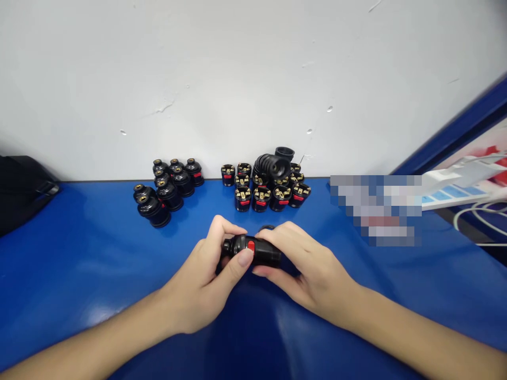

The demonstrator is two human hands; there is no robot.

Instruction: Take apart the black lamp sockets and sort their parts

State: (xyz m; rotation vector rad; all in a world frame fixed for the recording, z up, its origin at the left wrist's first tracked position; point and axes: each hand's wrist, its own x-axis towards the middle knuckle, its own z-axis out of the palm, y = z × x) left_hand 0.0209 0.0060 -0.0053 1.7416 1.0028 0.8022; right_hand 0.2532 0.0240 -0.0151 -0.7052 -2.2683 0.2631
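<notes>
Low over the blue table, both hands hold a black lamp holder (273,257) lying sideways, its narrow neck to the left and a red switch mid-body. My left hand (206,279) grips the neck end, thumb pressed beside the red switch. Around the wider right end, my right hand (312,264) has its thumb below and fingers above. Part of a black ring (266,228) shows just behind the right fingers; the rest of it is hidden.
Several black lamp holders with brass-topped necks (153,210) stand at the back left. Behind my hands are several open socket bodies (262,199) with brass contacts, black caps (273,166) stacked over them. A black bag (24,190) lies far left; a power strip (451,195) is at right.
</notes>
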